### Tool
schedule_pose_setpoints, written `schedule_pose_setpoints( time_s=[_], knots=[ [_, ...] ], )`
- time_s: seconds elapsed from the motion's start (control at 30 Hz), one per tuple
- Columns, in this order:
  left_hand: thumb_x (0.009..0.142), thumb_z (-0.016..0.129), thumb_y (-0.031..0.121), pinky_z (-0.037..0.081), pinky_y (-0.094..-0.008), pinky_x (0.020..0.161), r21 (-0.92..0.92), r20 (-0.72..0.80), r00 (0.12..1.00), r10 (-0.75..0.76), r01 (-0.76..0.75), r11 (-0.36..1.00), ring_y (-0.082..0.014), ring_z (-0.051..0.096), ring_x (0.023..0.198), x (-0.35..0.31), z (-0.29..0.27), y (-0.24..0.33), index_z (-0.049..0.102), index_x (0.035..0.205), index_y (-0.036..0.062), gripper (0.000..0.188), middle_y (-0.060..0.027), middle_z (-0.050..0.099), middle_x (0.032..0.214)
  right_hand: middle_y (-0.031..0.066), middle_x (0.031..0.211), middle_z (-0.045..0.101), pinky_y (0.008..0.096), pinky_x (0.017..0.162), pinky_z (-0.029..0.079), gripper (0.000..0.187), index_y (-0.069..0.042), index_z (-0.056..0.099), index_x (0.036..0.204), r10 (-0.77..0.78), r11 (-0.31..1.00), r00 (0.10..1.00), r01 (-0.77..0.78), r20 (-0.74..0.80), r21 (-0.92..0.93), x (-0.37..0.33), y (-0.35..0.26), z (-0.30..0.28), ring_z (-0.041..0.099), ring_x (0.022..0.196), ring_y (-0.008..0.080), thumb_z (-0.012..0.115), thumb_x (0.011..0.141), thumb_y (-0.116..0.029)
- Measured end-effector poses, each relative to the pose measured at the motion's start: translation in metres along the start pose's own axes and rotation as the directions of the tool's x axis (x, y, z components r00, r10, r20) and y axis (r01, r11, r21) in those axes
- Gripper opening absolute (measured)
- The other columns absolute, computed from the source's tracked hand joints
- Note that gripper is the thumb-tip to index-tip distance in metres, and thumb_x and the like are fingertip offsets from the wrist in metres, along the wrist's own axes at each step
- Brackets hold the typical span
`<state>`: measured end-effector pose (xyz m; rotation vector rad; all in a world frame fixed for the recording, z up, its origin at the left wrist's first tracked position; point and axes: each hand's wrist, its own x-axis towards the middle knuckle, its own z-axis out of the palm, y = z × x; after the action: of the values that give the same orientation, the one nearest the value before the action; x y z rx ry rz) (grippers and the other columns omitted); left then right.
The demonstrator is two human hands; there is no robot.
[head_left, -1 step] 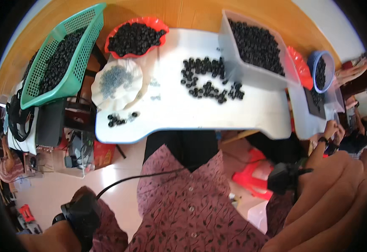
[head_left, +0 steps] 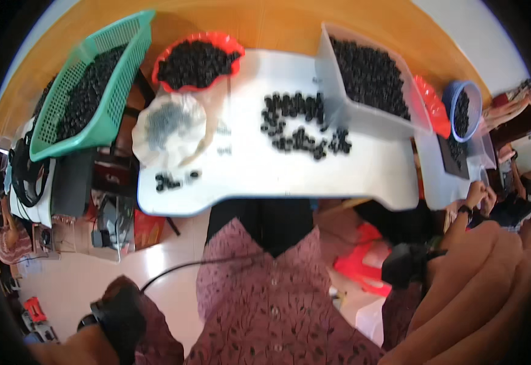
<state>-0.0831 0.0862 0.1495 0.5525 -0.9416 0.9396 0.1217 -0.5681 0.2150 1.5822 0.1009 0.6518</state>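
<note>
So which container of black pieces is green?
The long mesh basket at the left. The bin is see-through, the wavy-edged dish red, and the round tub at the far right bluish.

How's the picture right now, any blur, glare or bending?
In the head view, the black pieces on the white table look smeared; in the head view, glare brightens the floor; also in the head view, the orange-brown panel bows along its top, and darkness fills the corners.
</note>
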Motion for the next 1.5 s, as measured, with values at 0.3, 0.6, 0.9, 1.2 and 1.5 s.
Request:
schedule_pose_setpoints(
  time_s=[0.3,0.6,0.9,1.2,1.5],
  knots=[
    [0.097,0.043,0.012,0.051,-0.0315,0.029,-0.021,0.250,0.951,0.180,-0.180,0.983,-0.0224,0.061,0.043,0.044,-0.052,-0.026,0.037,0.099,-0.0086,0.022,-0.0212,0.055,0.068,0.0140,0.086,0.056,0.0312,0.064,0.045,0.014,-0.005,0.054,0.092,0.327,0.931,0.945,-0.322,-0.002,0.169,0.041,-0.096,0.023,0.055,0.075,0.0246,0.056,0.080,-0.012],
    [0.097,0.043,0.013,0.051,-0.0321,0.030,-0.005,0.322,0.912,0.255,-0.268,0.964,-0.0228,0.061,0.045,0.077,-0.065,-0.027,0.037,0.100,-0.0082,0.023,-0.0215,0.055,0.070,0.0142,0.086,0.056,0.0316,0.065,0.045,0.014,-0.005,0.054,0.092,0.435,0.850,0.900,-0.412,0.002,0.329,0.078,-0.156,0.047,0.055,0.076,0.0247,0.056,0.080,-0.012],
    [0.098,0.043,0.014,0.051,-0.0327,0.031,-0.012,0.279,0.908,0.311,-0.321,0.947,-0.0232,0.062,0.046,0.074,-0.062,-0.031,0.037,0.100,-0.0078,0.023,-0.0219,0.056,0.071,0.0144,0.087,0.056,0.0319,0.065,0.045,0.014,-0.005,0.053,0.092,0.448,0.813,0.894,-0.410,0.004,0.413,0.073,-0.176,0.096,0.055,0.077,0.0248,0.055,0.079,-0.011],
    [0.098,0.042,0.015,0.052,-0.0333,0.032,0.025,0.225,0.931,0.287,-0.300,0.954,-0.0236,0.062,0.047,0.071,-0.051,-0.024,0.037,0.100,-0.0074,0.023,-0.0223,0.056,0.072,0.0145,0.087,0.055,0.0322,0.066,0.045,0.014,-0.005,0.053,0.092,0.397,0.769,0.916,-0.360,0.046,0.528,0.052,-0.228,0.145,0.055,0.078,0.0249,0.055,0.079,-0.011],
    [0.098,0.042,0.016,0.052,-0.0339,0.033,0.069,0.194,0.939,0.284,-0.302,0.951,-0.0240,0.063,0.048,0.071,-0.048,-0.018,0.037,0.101,-0.0069,0.024,-0.0226,0.057,0.073,0.0147,0.087,0.055,0.0325,0.067,0.045,0.014,-0.004,0.053,0.092,0.365,0.694,0.929,-0.316,0.063,0.647,0.089,-0.284,0.185,0.055,0.079,0.0250,0.055,0.079,-0.010]
  ],
)
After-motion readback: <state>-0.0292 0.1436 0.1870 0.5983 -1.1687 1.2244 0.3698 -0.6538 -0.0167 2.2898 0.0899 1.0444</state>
